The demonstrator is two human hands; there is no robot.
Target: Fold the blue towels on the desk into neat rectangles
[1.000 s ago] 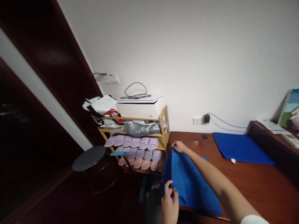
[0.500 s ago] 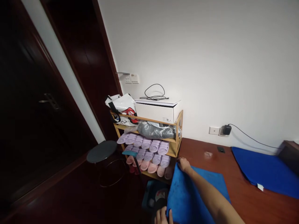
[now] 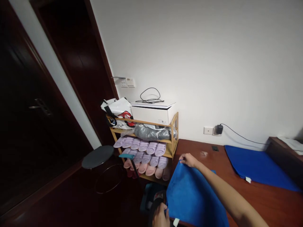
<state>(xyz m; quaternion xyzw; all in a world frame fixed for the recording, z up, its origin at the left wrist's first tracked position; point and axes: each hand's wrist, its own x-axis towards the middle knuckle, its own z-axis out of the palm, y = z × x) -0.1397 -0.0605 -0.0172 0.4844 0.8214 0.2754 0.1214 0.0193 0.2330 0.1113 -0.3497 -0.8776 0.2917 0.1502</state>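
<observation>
A bright blue cloth [image 3: 189, 195], like a towel, hangs over the left end of the brown desk. My right hand [image 3: 188, 160] pinches its far corner and lifts it a little above the desktop. Low in the view, my left hand [image 3: 161, 216] is closed on the cloth's near left edge, with part of the hand cut off by the frame. A small white tag [image 3: 175, 222] shows at the cloth's lower edge. Farther right, a second, darker blue cloth [image 3: 260, 167] lies flat on the desk [image 3: 248, 201], its own white tag at the front edge.
A wooden rack [image 3: 174, 135] stands left of the desk, holding several slippers [image 3: 143, 146], a white box [image 3: 151, 114] and a bag [image 3: 120, 108]. A round stool [image 3: 97, 156] is farther left. A plugged-in black adapter [image 3: 219, 129] sits on the wall.
My left hand has closed on the cloth's near edge. My right hand still holds the far corner, and the cloth is more spread out between them. The camera view has shifted.
</observation>
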